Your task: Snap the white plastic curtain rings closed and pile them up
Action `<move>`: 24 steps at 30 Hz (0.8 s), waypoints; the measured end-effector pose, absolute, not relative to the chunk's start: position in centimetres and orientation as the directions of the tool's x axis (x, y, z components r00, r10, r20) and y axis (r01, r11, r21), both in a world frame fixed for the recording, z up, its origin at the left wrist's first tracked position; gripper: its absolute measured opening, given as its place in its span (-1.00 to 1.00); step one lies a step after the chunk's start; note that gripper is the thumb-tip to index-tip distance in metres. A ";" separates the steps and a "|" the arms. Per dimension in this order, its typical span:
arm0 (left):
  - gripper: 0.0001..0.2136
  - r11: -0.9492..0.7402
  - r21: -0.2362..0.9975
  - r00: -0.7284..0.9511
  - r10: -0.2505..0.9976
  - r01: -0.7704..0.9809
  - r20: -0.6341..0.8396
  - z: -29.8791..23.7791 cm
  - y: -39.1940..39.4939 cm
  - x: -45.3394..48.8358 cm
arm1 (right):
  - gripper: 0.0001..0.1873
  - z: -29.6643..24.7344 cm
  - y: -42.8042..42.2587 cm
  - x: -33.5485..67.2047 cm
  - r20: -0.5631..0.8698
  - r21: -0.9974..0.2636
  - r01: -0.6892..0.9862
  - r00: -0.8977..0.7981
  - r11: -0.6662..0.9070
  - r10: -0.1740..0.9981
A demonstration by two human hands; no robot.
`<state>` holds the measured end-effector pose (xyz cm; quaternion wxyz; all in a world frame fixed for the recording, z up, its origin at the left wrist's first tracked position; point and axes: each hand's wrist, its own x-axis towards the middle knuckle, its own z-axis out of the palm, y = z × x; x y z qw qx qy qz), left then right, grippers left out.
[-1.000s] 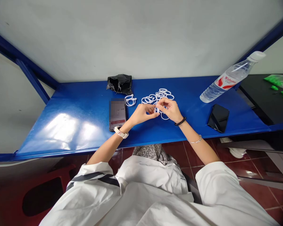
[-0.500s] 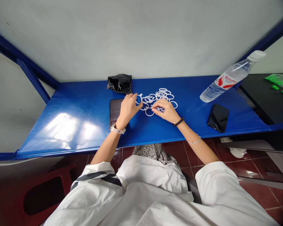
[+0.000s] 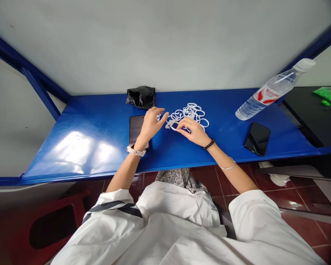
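Observation:
Several white plastic rings point(image 3: 200, 113), some with small tabs like curtain rings, lie in a loose pile on the blue table. My left hand point(image 3: 151, 123) is raised left of the pile, over the edge of a phone. Its thumb and forefinger are apart, while part of a white ring shows against the inside of the hand; the other fingers are mostly hidden. At the pile's near side, my right hand point(image 3: 194, 131) pinches a white ring point(image 3: 174, 127) between thumb and fingertips.
A lit phone point(image 3: 134, 130) showing a timer lies beneath my left wrist. Behind it sits a crumpled black plastic bag point(image 3: 140, 96). To the right are a water bottle point(image 3: 264, 97) and a dark phone point(image 3: 257, 138). Green pieces point(image 3: 327, 96) lie on a black surface farther right.
My left thumb and forefinger have moved apart, and the ring between them has shifted deeper into the hand. My right hand stays by the pile, where the ring at its fingertips has tilted.

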<state>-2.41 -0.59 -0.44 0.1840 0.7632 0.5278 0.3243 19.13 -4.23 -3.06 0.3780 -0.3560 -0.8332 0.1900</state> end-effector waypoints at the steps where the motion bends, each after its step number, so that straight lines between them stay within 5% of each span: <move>1: -0.68 -0.369 0.722 0.232 0.929 0.586 0.287 -0.2 -0.7 -2.3 | -0.77 -2.6 -4.3 19.3 0.525 -0.618 0.430 -0.399 0.659 0.752; 4: -0.64 -0.320 0.873 0.249 0.938 0.368 0.239 0.2 -1.0 -2.0 | -0.68 -1.6 -4.3 19.9 0.549 -0.712 0.382 -0.221 0.589 0.806; 9: -0.60 -0.293 0.921 0.393 0.902 0.258 0.177 -0.3 -1.4 -1.5 | -0.61 -1.3 -4.1 20.8 0.502 -0.804 0.329 -0.072 0.496 0.862; 18: -0.75 -0.267 0.915 0.399 0.907 0.303 0.132 -3.3 -1.1 0.3 | -0.75 -1.7 -3.9 20.9 0.350 -0.847 0.348 -0.203 0.401 0.915; 24: -0.85 -0.164 0.929 0.370 0.929 0.332 0.032 -4.1 -1.0 1.0 | -0.85 -1.2 -3.7 21.9 0.370 -0.868 0.316 -0.103 0.383 0.923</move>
